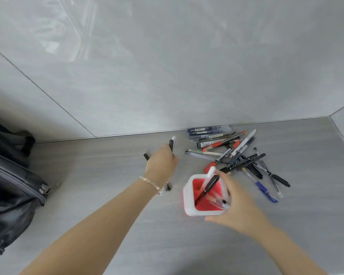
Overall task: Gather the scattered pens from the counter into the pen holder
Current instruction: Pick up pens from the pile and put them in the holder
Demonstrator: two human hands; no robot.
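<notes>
My left hand (160,163) is clenched around a few dark pens (171,144), their ends poking out past my knuckles, above the grey bench (107,195). My right hand (236,207) wraps the near side of the white pen holder (189,203) with its red inside, my grip closed on its wall. Several pens stand tilted in it, among them a black pen (207,189). The rest of the scattered pens (238,153) lie in a crossed heap just behind the holder, near the wall. A dark bag (12,191) sits at the far left.
</notes>
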